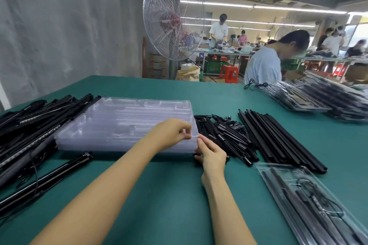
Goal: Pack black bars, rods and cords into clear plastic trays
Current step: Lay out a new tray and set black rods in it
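On the green tabletop a stack of clear trays lies left of centre, and both hands work at its near right corner. The left hand reaches in from the lower left, its thumb and forefinger pressed together on the thin clear lip of the top tray. The right hand meets it from below, thumb and forefinger pinched on the same corner just beside the left fingers, while its other fingers curl down toward the tabletop by the stack's corner. Touching the right side of the stack is a loose heap of short black rods, and just right of that a neater bundle of long black bars runs toward the near edge. At the lower right a packed tray holds bars and a coiled cord under clear plastic; a stack of packed trays sits at the far right, with a loose black cord beside it. A heap of black bars with trailing wires fills the left edge, and one single black bar lies apart in front of the stack. Beyond the tabletop stand a large pedestal fan, a person in a pale shirt, a red stool and a green crate. A small green sign on the far wall is too small to read.
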